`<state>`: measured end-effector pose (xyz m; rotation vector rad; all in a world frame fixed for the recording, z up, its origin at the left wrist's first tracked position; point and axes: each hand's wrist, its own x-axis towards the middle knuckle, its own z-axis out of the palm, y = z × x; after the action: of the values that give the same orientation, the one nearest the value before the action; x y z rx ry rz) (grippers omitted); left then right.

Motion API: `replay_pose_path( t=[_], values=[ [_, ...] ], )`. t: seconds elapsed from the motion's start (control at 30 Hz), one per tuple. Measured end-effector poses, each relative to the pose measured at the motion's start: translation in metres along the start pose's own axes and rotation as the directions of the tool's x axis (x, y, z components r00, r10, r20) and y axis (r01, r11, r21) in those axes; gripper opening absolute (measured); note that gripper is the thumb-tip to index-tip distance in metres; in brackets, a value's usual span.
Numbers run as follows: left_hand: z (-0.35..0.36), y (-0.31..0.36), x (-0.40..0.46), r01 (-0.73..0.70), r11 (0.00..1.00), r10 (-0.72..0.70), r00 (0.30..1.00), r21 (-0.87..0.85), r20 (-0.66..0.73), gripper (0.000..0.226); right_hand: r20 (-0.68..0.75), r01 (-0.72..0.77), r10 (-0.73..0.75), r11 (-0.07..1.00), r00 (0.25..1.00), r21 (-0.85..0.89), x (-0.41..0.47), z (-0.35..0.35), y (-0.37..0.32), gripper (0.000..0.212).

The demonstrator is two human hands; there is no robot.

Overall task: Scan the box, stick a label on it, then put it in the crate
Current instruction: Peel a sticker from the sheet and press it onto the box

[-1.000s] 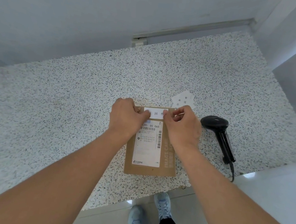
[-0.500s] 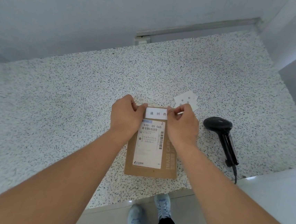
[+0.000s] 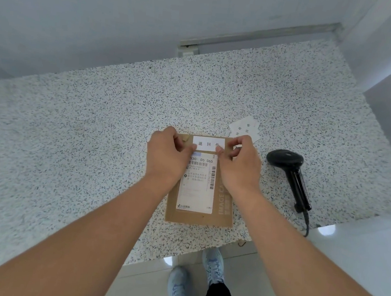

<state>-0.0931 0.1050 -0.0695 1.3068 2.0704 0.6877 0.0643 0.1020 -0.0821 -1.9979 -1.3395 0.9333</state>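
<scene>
A flat brown cardboard box point(image 3: 198, 217) lies on the speckled counter point(image 3: 95, 138) near its front edge, with a white shipping label on top. A small white label point(image 3: 208, 143) with three printed characters lies on the box's far end. My left hand point(image 3: 168, 154) presses its left edge with the fingertips. My right hand point(image 3: 239, 161) pinches its right edge. Both hands rest on the box's far half. No crate is in view.
A black handheld scanner point(image 3: 290, 171) lies on the counter right of the box, its cable running over the front edge. A small pile of spare white labels point(image 3: 245, 128) sits behind my right hand. A wall and a metal rail point(image 3: 260, 34) border the counter at the back.
The small white label has come down flat onto the box's far end and shows more fully. Both hands have spread slightly apart along its edges.
</scene>
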Motion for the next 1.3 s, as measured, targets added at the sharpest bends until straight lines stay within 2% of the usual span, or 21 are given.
replay_pose_path(
  t=[0.1,0.33,0.43,0.63,0.73,0.9,1.03,1.3],
  values=[
    [0.001,-0.005,0.0,-0.021,0.999,0.021,1.0,0.033,-0.005,0.025,0.025,-0.009,0.009,1.0,1.0,0.01,-0.003,-0.005,0.0,0.008],
    [-0.015,-0.005,-0.024,-0.134,0.986,0.127,0.989,0.096,0.078,0.009,0.061,0.035,-0.033,0.999,0.998,-0.027,-0.018,-0.017,-0.005,0.017],
    [-0.022,-0.001,-0.038,-0.177,0.976,0.163,0.98,0.125,0.117,0.018,0.089,0.093,-0.087,0.994,0.992,-0.065,-0.031,-0.02,-0.006,0.025],
    [-0.03,-0.006,-0.067,-0.302,0.918,0.241,0.94,0.257,0.242,0.039,0.146,0.298,-0.263,0.895,0.954,-0.331,-0.064,-0.025,-0.001,0.035],
    [-0.03,-0.012,-0.082,-0.346,0.882,0.255,0.921,0.319,0.294,0.047,0.209,0.338,-0.273,0.847,0.939,-0.41,-0.08,-0.026,0.007,0.045],
    [-0.024,-0.029,-0.097,-0.382,0.868,0.26,0.895,0.319,0.364,0.056,0.293,0.335,-0.215,0.819,0.932,-0.466,-0.095,-0.023,0.027,0.054],
    [-0.014,-0.045,-0.104,-0.388,0.872,0.245,0.874,0.299,0.419,0.058,0.368,0.373,-0.217,0.822,0.904,-0.431,-0.104,-0.017,0.047,0.065],
    [-0.008,-0.069,-0.114,-0.48,0.862,0.376,0.819,0.16,0.434,0.061,0.376,0.372,-0.269,0.898,0.887,-0.235,-0.12,-0.015,0.059,0.074]
  ],
)
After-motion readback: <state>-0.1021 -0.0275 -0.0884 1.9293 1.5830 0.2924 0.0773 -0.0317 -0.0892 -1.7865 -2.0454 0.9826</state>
